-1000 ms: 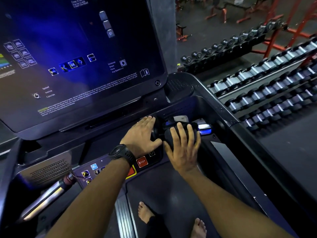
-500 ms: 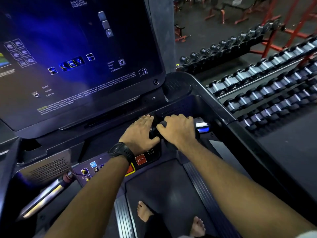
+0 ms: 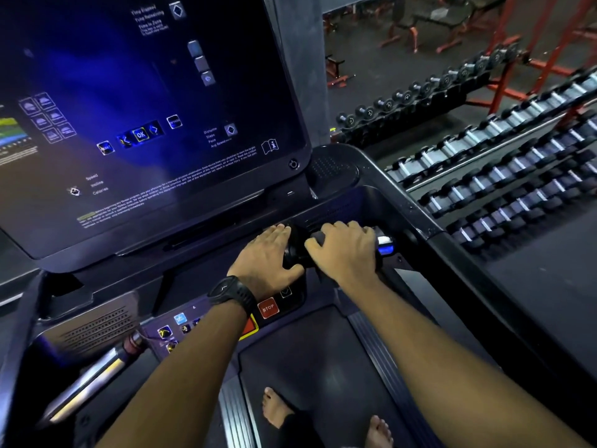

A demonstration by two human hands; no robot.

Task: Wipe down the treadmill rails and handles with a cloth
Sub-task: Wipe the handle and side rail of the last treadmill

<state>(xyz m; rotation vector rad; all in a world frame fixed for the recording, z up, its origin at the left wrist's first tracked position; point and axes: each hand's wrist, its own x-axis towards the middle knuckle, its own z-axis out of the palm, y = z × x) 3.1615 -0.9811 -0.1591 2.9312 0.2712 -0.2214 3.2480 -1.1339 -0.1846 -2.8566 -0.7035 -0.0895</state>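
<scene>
I stand barefoot on a treadmill, both hands at the short black handle under the console's right side. My right hand grips that handle with fingers curled over it, and a bit of dark grey cloth shows at the thumb. Most of the cloth is hidden under the palm. My left hand, with a black watch on the wrist, rests flat beside it, fingers straight against the handle's left end. A blue-lit end piece shows past my right knuckles.
The big console screen looms above the hands. A red STOP button sits just below my left wrist. A silver handle lies at lower left, the black side rail at right. Dumbbell racks stand beyond it.
My right hand went from lying spread over the cloth to curling round the handle, and slid slightly right. My left hand stayed flat in place.
</scene>
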